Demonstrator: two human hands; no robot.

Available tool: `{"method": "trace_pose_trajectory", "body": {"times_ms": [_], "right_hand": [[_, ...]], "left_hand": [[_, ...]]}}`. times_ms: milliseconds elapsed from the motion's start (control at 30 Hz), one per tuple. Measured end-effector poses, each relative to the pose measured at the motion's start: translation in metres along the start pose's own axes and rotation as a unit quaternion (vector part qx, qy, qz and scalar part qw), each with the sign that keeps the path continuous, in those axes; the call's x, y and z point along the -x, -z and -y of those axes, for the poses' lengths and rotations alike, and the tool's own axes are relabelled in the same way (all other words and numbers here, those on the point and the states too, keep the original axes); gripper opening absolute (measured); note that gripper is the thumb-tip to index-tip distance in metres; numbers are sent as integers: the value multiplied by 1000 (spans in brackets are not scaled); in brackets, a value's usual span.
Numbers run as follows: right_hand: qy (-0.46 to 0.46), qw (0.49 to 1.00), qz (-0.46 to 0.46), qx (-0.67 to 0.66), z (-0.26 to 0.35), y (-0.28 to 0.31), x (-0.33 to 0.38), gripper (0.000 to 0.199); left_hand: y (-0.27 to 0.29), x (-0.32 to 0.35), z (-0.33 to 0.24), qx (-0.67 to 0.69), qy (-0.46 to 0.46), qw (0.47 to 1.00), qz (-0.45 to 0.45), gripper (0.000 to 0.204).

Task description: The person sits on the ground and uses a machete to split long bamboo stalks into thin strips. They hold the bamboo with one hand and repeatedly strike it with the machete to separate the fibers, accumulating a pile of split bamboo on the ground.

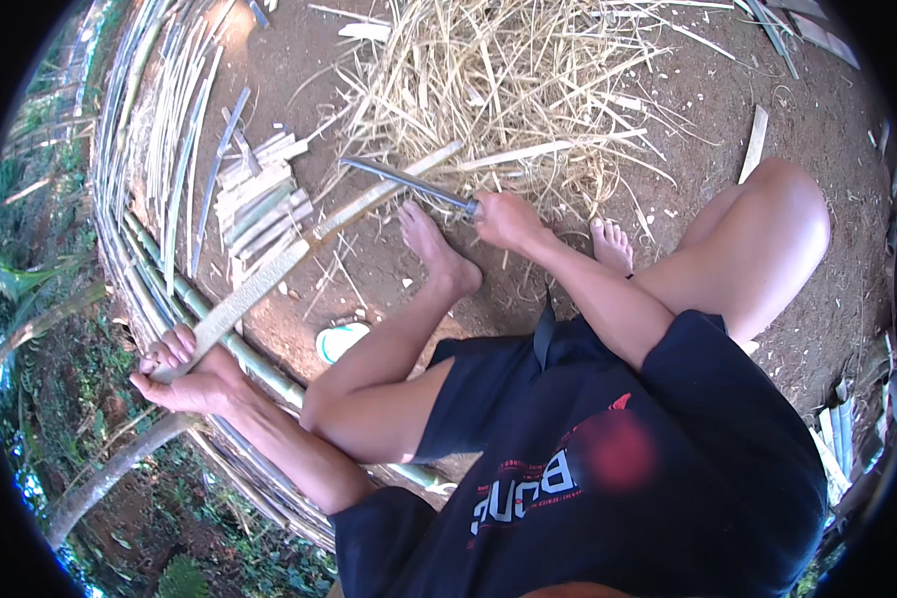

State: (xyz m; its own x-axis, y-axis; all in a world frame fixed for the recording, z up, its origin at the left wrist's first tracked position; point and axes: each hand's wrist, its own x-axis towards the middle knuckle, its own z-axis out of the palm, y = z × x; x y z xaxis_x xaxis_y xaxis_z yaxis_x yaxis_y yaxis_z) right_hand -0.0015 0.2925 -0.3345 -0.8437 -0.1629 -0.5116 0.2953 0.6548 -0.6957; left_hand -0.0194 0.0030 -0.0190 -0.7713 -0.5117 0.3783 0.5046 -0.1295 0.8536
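At the left, my left hand (191, 377) has its fingers closed round the near end of a long, flat bamboo strip (259, 284). The strip slants away to the upper right, over the ground past my left foot (439, 249). In front of me my right hand (508, 221) grips the handle of a knife (409, 182). Its long, narrow blade points left and crosses the far part of the strip. Whether the edge touches the bamboo I cannot tell.
A large heap of pale shavings (488, 90) lies ahead of my feet. Short split bamboo pieces (264, 209) are stacked left of it. Long bamboo poles and strips (135, 130) run along the left, with undergrowth (60, 399) beyond. A white and green round container (342, 342) sits by my left leg.
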Motion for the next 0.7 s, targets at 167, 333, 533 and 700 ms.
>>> {"method": "trace_pose_trajectory", "body": {"times_ms": [167, 333, 533, 700], "right_hand": [[-122, 992, -13, -37, -80, -10, -28, 22], [-114, 990, 42, -68, -16, 6, -1, 20], [141, 981, 29, -129, 77, 27, 53, 30], [290, 946, -74, -122, 68, -2, 45, 28]], "left_hand": [[6, -11, -10, -11, -37, 996, -75, 40], [7, -5, -16, 15, -23, 999, -22, 42], [-14, 12, -9, 43, -10, 994, 102, 44], [-32, 28, -11, 55, -16, 989, 136, 45]]}}
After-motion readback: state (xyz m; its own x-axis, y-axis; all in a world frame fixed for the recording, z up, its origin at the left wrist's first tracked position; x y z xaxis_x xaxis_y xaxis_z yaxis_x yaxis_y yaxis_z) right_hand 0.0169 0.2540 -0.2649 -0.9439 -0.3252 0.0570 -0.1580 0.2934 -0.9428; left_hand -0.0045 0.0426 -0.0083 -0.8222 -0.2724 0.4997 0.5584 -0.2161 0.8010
